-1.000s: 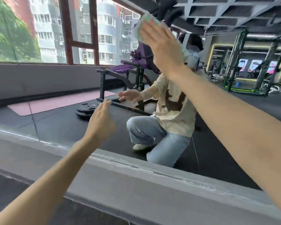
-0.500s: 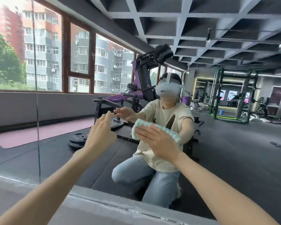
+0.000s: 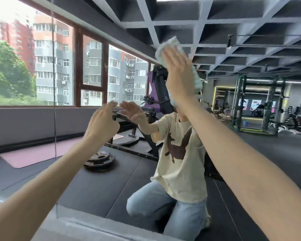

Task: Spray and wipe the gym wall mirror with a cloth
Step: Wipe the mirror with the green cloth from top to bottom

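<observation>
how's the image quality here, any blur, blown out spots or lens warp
Head view: the right hand and the cloth it presses to the mirror are motion-smeared; the sky reflected at top left is blown out white; wide-angle warp stretches both forearms near the lower edges; the left hand is fairly sharp.

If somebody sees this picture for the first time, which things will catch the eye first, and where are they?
The right hand stands out first, high and right of centre, pressing a pale green cloth flat against the mirror. Lower left, the empty left hand reaches toward the glass with fingers spread. Between the arms, the mirror shows the person kneeling in a cream T-shirt and jeans.
</observation>
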### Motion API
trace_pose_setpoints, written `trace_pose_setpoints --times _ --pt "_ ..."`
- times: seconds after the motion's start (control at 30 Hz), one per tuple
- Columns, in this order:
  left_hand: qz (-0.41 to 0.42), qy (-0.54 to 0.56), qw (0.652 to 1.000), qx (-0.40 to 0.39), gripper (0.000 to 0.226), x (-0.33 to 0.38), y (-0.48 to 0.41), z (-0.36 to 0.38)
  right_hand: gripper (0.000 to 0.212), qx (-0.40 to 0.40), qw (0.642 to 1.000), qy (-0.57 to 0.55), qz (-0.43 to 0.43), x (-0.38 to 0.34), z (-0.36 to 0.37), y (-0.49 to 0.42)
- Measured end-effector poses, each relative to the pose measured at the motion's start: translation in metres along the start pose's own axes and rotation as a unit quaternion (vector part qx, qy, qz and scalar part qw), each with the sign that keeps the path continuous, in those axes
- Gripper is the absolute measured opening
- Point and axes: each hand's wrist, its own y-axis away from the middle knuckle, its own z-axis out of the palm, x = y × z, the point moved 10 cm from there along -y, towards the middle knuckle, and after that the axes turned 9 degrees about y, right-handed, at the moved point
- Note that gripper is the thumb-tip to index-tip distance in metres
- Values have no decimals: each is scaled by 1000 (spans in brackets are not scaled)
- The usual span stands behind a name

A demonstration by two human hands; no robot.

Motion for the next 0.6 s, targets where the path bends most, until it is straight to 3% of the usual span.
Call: trace_pose_setpoints --times 0.07,0.23,0.33,0.4,0.47,0.53,0.6 --pt "-10 1 1000 9 70 -13 3 -1 63 -40 989 -32 -137 -55 19 70" --pt "-33 -17 998 -44 69 -37 24 32 56 -178 925 -66 -329 -118 47 222" --pt "-28 -18 997 -63 69 -39 26 36 46 -191 878 -96 -429 -117 38 231" --pt "-18 -22 998 -56 69 -38 20 31 41 -160 900 -82 -398 -97 28 170" --pt "-13 -26 999 -44 69 -38 13 26 54 -94 940 -1 -328 -70 17 84" --pt "-15 -23 999 -33 71 -41 6 24 57 -79 970 76 -218 -42 15 21" --pt "-13 -19 999 -24 72 -42 -1 23 55 -68 988 74 -118 -34 23 7"
